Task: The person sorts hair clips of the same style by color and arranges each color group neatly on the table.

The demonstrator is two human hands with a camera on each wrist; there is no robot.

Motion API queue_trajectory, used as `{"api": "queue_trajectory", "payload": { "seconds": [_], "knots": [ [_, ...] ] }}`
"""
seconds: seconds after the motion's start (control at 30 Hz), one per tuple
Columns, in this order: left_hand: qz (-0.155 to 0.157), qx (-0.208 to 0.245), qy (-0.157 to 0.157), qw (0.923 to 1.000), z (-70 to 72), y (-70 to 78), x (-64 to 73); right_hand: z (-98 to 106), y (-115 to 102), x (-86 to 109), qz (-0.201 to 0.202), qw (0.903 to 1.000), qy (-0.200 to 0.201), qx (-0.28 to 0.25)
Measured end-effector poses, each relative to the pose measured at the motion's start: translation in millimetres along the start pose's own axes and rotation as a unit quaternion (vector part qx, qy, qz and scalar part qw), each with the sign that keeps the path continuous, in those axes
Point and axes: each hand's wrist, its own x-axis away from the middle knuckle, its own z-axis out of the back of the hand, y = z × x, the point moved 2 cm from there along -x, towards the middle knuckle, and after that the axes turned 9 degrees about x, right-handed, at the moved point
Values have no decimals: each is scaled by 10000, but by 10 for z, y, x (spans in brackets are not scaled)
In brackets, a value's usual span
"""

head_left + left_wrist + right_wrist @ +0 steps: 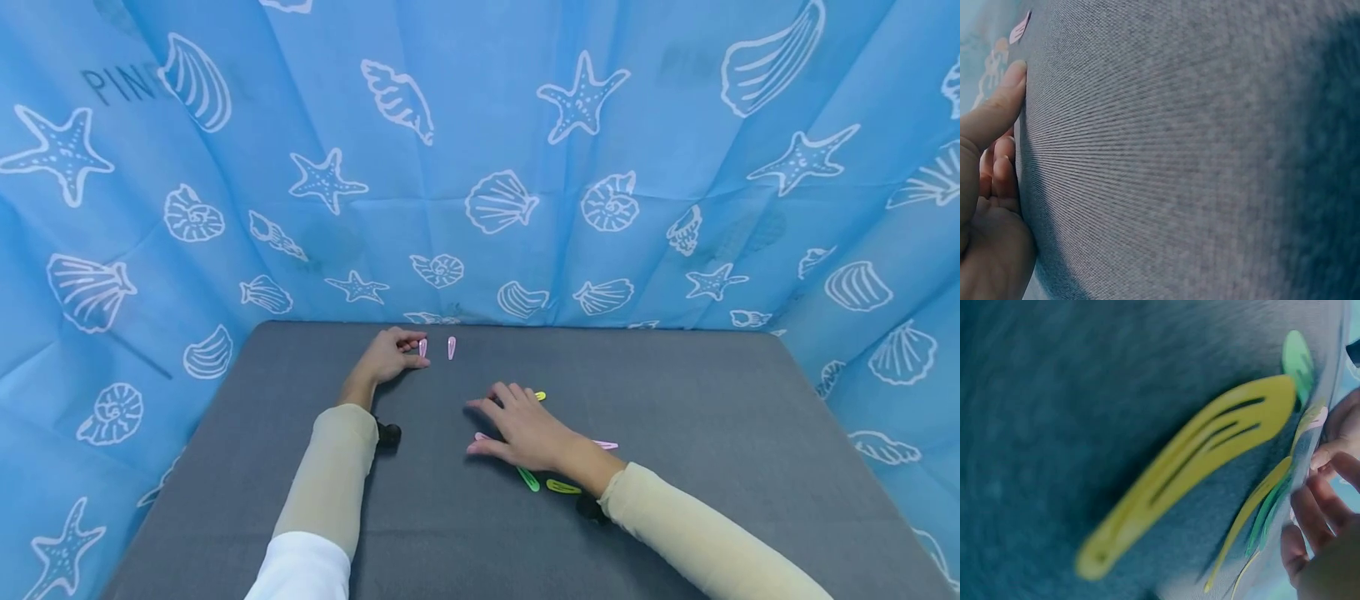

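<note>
Okay, biggest first: a blue curtain (442,158) with white shell and starfish prints hangs behind the far edge of a grey cloth-covered table (705,400). Two beige sleeves (705,533) come in from the near side, the left one white higher up. Right hand (534,432): open, fingers spread and lightly bent over the loose clips, nothing gripped. Left hand (384,356): at the far left of the tabletop, thumb and forefinger pinching the left pink clip (423,348) at its two ends. A small black device (387,435) sits at the left wrist, a similar one under the right. Clips are the smallest items. The left pink clip stands roughly parallel to a second pink clip (452,348) just to its right, the two apart. Around the right hand: an olive-yellow clip (563,487) near the wrist, a green clip (529,480) just left of it, a pale pink clip (606,445) partly showing past the far side of the wrist, a bright yellow clip (541,396) beyond the fingers, and a pink tip (481,436) just beside the thumb. Right wrist view shows more green and yellow clips bunched together, some overlapping; exact count unclear.
</note>
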Motion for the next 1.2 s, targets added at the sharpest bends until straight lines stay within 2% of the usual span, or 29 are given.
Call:
{"api": "queue_trajectory", "payload": {
  "seconds": [0.13, 0.33, 0.5, 0.6, 0.77, 1.0, 1.1, 1.2],
  "knots": [
    [-10, 20, -13, 10000, 2, 21, 18, -10, 18, 0, 51, 9989, -190, -423],
    [-110, -2, 7, 9999, 13, 42, 40, -14, 15, -29, 278, 9968, -245, -702],
    [-25, 27, 21, 10000, 11, 26, 28, -21, 12, -41, 380, 9945, -266, -942],
    [15, 25, 35, 10000, 9, 12, 24, -27, 13, -49, 431, 9906, -340, -1256],
    [35, 27, 40, 10000, -1, 18, 33, -39, 54, -66, 203, 9804, -366, -1926],
    [108, -2, 60, 9999, 16, 28, 48, 63, 122, -116, -101, 9726, 217, -2314],
    [113, -8, 66, 9999, 14, 28, 51, 90, 169, -178, -404, 9664, 446, -2500],
    [110, -15, 50, 9999, -1, 29, 54, 105, 243, -257, -826, 9545, 623, -2797]
  ]
}}
